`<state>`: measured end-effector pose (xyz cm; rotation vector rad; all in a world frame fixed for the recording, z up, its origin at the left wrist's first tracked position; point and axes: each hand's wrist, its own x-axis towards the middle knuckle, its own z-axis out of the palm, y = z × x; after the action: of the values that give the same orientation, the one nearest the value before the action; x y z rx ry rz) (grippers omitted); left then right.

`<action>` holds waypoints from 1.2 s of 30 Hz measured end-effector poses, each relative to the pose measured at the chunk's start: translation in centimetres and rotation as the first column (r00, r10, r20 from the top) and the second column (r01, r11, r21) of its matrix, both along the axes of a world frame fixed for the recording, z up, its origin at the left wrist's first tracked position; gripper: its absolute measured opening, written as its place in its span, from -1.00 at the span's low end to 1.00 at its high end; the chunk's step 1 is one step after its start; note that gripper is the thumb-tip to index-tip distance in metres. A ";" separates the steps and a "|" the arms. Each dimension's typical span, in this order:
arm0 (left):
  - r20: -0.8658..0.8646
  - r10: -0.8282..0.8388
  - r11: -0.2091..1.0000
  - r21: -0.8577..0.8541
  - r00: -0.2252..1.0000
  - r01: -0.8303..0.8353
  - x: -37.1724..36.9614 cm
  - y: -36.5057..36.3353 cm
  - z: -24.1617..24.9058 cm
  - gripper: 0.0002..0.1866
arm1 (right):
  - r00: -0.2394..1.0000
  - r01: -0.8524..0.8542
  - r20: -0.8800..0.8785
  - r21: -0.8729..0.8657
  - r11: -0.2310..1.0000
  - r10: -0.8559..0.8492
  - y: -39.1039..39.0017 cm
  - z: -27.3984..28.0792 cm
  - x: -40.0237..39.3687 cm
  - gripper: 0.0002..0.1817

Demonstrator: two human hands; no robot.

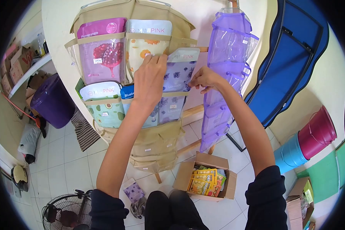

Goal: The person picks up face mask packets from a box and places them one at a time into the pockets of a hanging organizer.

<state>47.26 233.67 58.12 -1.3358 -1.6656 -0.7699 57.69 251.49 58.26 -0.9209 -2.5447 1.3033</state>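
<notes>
A beige hanging organizer [145, 136] with clear pockets holds a pink pomegranate pouch [103, 53], an orange-patterned Minipink pouch [142, 44], a green avocado-patterned pouch [105, 111] and a blue pouch partly behind my left wrist. My left hand [152, 74] is closed at the upper middle pocket's edge, between the orange-patterned pouch and a lavender pouch [178, 73]; what its fingers grip is hidden. My right hand [207, 79] pinches the right edge of this lavender pouch, which stands in front of an upper right pocket. Another lavender pouch [172, 107] sits in the pocket below.
A purple hanging organizer [224, 69] is to the right, beside a blue folded board [291, 50]. On the floor are an open carton of pouches [207, 182], a lavender pouch [134, 191], a fan [67, 211], a purple bin [51, 99] and buckets [316, 128].
</notes>
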 end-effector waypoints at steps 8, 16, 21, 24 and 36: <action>-0.033 0.020 1.000 0.025 0.999 -0.019 -0.1 0.3 -0.3 -0.69 | 0.967 0.070 -0.255 0.175 0.982 -0.023 -1.2 -3.0 -0.8 -0.85; 0.002 0.008 1.000 0.022 1.000 -0.008 -0.4 0.5 -0.4 -0.69 | 0.877 0.081 -0.481 0.157 0.984 0.005 -1.4 -4.5 -1.2 -0.82; 0.027 -0.027 0.998 0.053 0.999 0.026 -0.5 0.4 -0.5 -0.74 | 0.989 0.046 -0.149 0.239 0.970 -0.010 -1.6 -2.2 -1.4 -0.79; 0.039 -0.036 0.997 0.066 0.999 0.033 -0.3 0.3 -0.5 -0.73 | 1.000 0.010 -0.015 0.304 0.953 -0.006 -0.8 -1.7 -1.4 -0.68; 0.047 -0.066 0.998 0.010 0.997 0.066 -0.6 -0.4 -0.4 -0.61 | 0.880 0.273 -0.459 0.700 0.660 0.123 -2.5 4.6 3.0 -0.61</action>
<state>46.62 233.25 57.74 -1.3819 -1.6601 -0.8526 60.72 248.96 62.82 -0.4330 -2.2435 0.2641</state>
